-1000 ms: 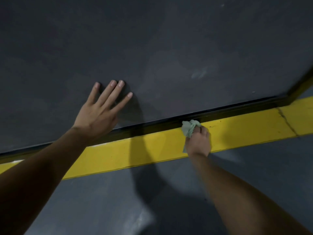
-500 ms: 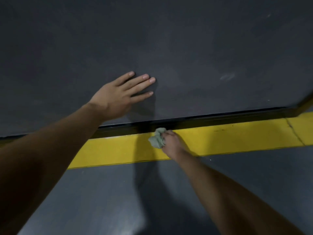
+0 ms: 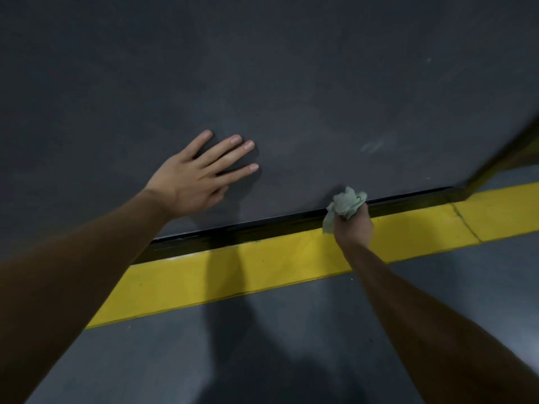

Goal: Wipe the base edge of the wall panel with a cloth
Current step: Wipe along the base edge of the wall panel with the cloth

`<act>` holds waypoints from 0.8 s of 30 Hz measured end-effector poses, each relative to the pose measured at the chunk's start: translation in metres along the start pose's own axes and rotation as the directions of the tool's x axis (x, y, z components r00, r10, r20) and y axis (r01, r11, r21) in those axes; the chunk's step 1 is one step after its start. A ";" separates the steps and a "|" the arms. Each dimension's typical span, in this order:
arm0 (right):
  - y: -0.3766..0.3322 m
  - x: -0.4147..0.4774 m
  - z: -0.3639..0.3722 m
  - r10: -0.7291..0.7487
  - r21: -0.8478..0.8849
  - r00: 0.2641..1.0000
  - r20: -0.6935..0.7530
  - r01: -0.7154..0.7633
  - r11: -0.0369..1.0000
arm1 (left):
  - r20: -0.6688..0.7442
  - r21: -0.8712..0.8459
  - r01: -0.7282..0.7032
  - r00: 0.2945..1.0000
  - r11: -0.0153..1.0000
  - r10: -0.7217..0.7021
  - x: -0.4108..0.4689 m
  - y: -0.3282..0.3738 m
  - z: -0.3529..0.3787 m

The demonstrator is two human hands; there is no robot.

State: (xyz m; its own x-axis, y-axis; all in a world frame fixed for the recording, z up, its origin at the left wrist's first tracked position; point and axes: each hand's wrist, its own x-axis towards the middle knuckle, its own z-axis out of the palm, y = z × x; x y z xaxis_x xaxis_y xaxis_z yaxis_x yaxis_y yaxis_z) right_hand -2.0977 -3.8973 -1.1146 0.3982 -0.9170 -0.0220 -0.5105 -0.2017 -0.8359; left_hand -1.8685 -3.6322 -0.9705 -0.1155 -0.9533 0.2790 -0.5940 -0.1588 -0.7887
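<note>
Our left hand [image 3: 192, 182] lies flat against the dark grey wall panel [image 3: 291, 83], fingers straight and slightly spread, palm pressed to the surface and holding nothing. Our right hand [image 3: 354, 225] is closed in a fist round a crumpled pale green cloth [image 3: 347, 205], fingers curled tight about it. The bunched top of the cloth sticks out above the fist and a loose corner hangs down on the left side. The cloth touches the black base edge [image 3: 248, 231] of the panel, right where the panel meets that dark strip, well to the right of the left hand. Just below the base edge a broad yellow stripe [image 3: 233, 275] runs along the grey floor [image 3: 291, 345], and the right wrist crosses over it. A thin crack [image 3: 466, 223] cuts across the stripe to the right of the cloth. Above the cloth, higher on the panel, we see a faint pale smudge [image 3: 374, 145]. Both forearms are bare, and their shadows fall on the stripe and the floor
</note>
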 end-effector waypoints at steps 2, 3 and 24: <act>-0.003 0.009 0.005 0.000 -0.126 1.000 0.028 0.004 0.992 | -0.036 -0.014 0.020 0.999 1.000 -0.021 0.001 0.004 0.004; -0.006 0.009 0.009 -0.026 -0.188 0.999 0.022 0.029 0.982 | -0.054 -0.017 0.034 0.998 0.999 -0.035 0.001 0.006 0.007; -0.031 -0.104 0.078 -0.055 0.050 0.998 -0.035 0.057 0.997 | -0.124 -0.001 -0.012 0.992 1.000 0.011 -0.002 0.012 0.025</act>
State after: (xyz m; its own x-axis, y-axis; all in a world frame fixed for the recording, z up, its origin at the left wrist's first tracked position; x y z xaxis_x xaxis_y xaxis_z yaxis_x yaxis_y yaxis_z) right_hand -2.0639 -3.7693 -1.1295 0.3989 -0.9159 0.0437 -0.4484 -0.2364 -0.8620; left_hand -1.8553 -3.6382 -0.9939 -0.2202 -0.9158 0.3359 -0.5934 -0.1475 -0.7913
